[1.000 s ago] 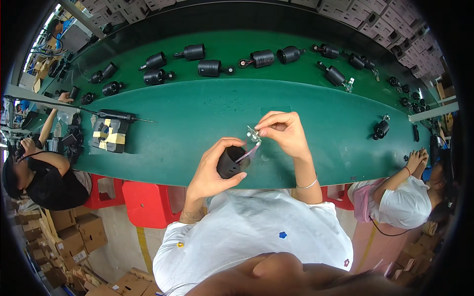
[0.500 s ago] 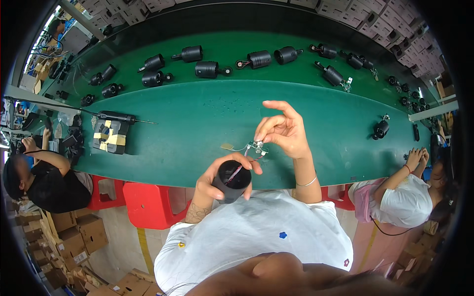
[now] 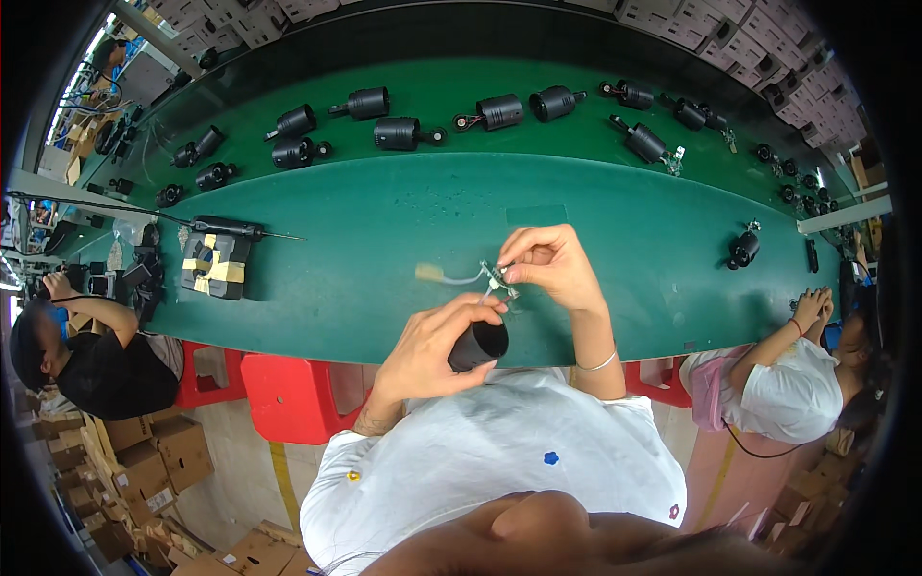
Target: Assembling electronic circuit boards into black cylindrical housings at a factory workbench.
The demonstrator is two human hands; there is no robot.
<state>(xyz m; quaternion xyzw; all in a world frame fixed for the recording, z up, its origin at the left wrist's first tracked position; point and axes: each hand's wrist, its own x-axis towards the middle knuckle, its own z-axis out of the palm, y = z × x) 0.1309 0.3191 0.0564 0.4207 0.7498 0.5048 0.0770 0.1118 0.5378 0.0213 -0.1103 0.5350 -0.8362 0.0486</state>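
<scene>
My left hand (image 3: pixel 427 346) is closed around a black cylindrical housing (image 3: pixel 480 346), its open mouth tilted up and to the right. Just above, my right hand (image 3: pixel 549 264) pinches a small circuit board (image 3: pixel 497 276) between thumb and fingertips. White connectors and thin wires sit on the board, and wires run down toward my left fingertips by the housing's rim. A pale wire leads left from the board to a blurred yellowish tab (image 3: pixel 429 273) over the green table.
A powered screwdriver (image 3: pixel 226 228) lies on a black block with yellow tape (image 3: pixel 216 266) at left. Several black housings (image 3: pixel 499 112) line the green belt behind the table (image 3: pixel 355 230). Another housing (image 3: pixel 742 252) lies at right. Co-workers sit on both sides; a red stool (image 3: pixel 288 398) stands behind left.
My left hand has turned the housing, its mouth now facing right, and its fingers reach the wires. My right fingers have closed in and lowered around the board. The yellowish tab swung left.
</scene>
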